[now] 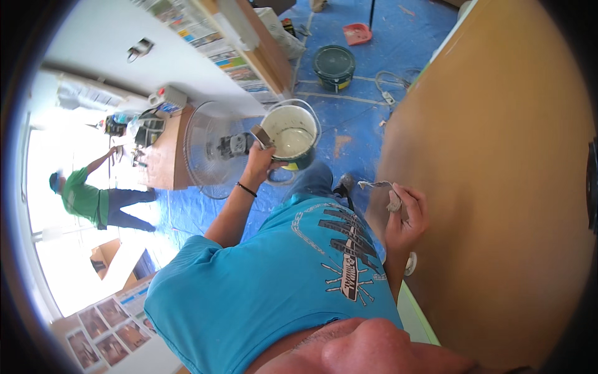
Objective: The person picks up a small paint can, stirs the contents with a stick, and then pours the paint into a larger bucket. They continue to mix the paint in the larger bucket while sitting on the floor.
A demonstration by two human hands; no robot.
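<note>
While the left hand [260, 165] grips the near left rim of a pale-lined bucket [306, 156], we note a flat-ended tool [261, 136] at the same hand, angled across that rim; its exact kind we cannot tell. Bucket position: over the blue floor sheeting [339, 118], beyond the right edge of the table [176, 153], with a see-through round cage [198, 163] between. We see pale, wet-looking material inside, and the bail raised. Right hand [408, 218]: fingers closed on a crumpled greyish strip [393, 201], its twisted end hanging free toward the left, close to the brown panel [492, 187] that bounds the sheeting's right edge. Farther up the sheeting, toward its far edge, we log a lidded dark bucket [334, 62], a red dustpan [357, 34] and, nearer the right edge, a cable [389, 96]. A co-worker in green [87, 198] reaches to the table's left end. Step in hand, by our judgement: holding bucket and tool on one side while dealing with the strip on the other. We think the next move calls for a level bucket, a secure tool, and the strip kept away from the wet contents.
</note>
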